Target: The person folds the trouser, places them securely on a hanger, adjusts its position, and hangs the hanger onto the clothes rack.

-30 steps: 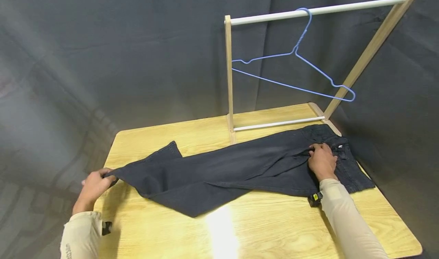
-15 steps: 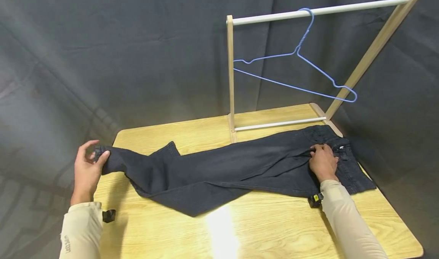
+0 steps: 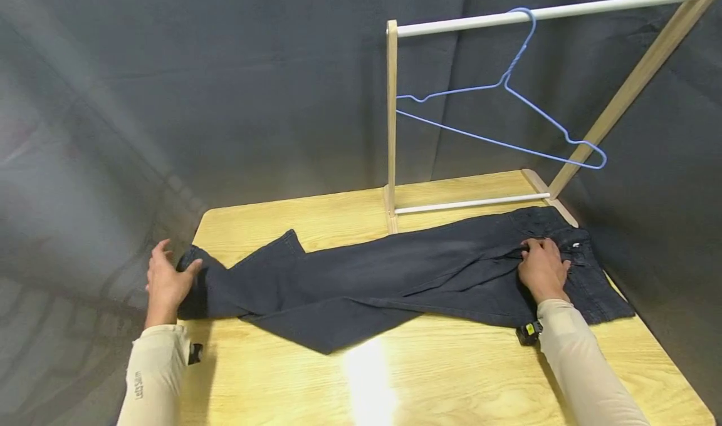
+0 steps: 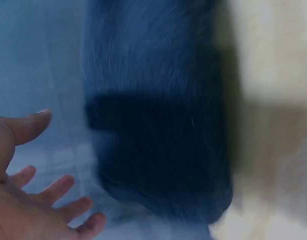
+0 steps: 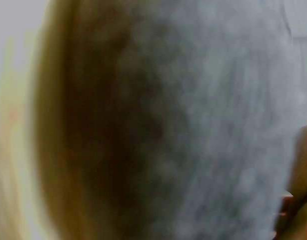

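Black trousers [image 3: 361, 275] lie lengthwise across the wooden table, waistband to the right, the two legs splayed apart at the left. My left hand [image 3: 168, 282] is beside the hem of the nearer leg, fingers spread. In the left wrist view, a gap shows between this hand [image 4: 38, 195] and the dark trouser leg [image 4: 158, 150]. My right hand [image 3: 544, 269] rests near the waistband with curled fingers in the cloth, and creases converge at its fingertips. The right wrist view is mostly filled by blurred cloth [image 5: 218, 125], hiding most of that hand.
Behind the trousers stands a wooden rack [image 3: 393, 125] with a white top rail [image 3: 462, 24]. From the rail hangs a blue hanger [image 3: 474, 139]. The table's front [image 3: 282, 388] shows bare wood, and dark grey curtains [image 3: 282, 100] enclose the back and sides.
My left hand lifted the nearer leg's hem, turned it over and let go; that leg end now lies flatter on the table. The right hand has stayed at the waist. The view has shifted slightly.
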`<act>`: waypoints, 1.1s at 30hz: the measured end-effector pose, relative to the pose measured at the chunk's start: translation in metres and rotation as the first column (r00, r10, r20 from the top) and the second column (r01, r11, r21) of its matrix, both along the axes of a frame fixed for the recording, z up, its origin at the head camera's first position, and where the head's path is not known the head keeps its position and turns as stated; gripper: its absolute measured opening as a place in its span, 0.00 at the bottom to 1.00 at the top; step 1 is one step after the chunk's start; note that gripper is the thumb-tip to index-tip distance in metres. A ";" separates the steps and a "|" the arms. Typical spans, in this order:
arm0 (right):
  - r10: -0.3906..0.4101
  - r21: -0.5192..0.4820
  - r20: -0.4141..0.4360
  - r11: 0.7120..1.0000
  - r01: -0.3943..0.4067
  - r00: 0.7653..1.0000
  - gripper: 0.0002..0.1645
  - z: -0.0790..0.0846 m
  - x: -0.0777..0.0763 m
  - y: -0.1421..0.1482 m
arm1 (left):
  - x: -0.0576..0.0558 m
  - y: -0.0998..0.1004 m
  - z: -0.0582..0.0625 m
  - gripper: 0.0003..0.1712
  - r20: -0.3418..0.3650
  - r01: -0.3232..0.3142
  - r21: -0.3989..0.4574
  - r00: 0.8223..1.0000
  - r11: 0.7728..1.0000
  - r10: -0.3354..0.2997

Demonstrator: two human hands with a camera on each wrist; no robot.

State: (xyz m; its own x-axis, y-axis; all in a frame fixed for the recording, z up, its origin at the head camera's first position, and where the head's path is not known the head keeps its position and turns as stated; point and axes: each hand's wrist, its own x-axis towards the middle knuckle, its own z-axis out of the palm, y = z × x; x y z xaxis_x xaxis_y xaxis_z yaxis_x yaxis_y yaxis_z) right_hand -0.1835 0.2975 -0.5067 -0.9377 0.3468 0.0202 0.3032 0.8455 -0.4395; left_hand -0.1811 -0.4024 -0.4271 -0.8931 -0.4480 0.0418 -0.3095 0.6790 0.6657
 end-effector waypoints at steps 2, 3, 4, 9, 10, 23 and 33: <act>0.036 0.036 -0.086 0.999 -0.033 0.996 0.19 0.002 0.004 -0.006 | 0.001 0.010 -0.010 0.45 0.052 0.043 -0.065 0.998 0.997 -0.040; 0.064 0.057 -0.140 0.997 -0.056 0.988 0.20 0.004 0.006 -0.013 | 0.002 0.015 -0.015 0.44 0.081 0.056 -0.089 0.996 0.994 -0.049; 0.103 0.092 -0.193 0.992 -0.086 0.976 0.20 0.005 0.008 -0.021 | 0.003 0.020 -0.019 0.43 0.101 0.074 -0.108 0.993 0.991 -0.063; 0.426 0.203 -0.261 0.901 -0.382 0.866 0.13 0.022 0.025 -0.089 | 0.013 0.045 -0.044 0.34 0.250 0.221 -0.173 0.952 0.960 -0.175; 0.508 0.191 -0.240 0.860 -0.473 0.827 0.13 0.027 0.030 -0.106 | 0.015 0.048 -0.048 0.33 0.284 0.265 -0.172 0.936 0.949 -0.210; 0.860 0.041 -0.059 0.509 -0.860 0.507 0.35 0.037 0.062 -0.291 | 0.007 0.054 -0.065 0.38 0.433 0.439 -0.039 0.817 0.898 -0.381; 0.823 0.042 -0.077 0.566 -0.823 0.562 0.19 0.028 0.065 -0.303 | 0.002 0.050 -0.074 0.44 0.426 0.433 -0.044 0.823 0.900 -0.375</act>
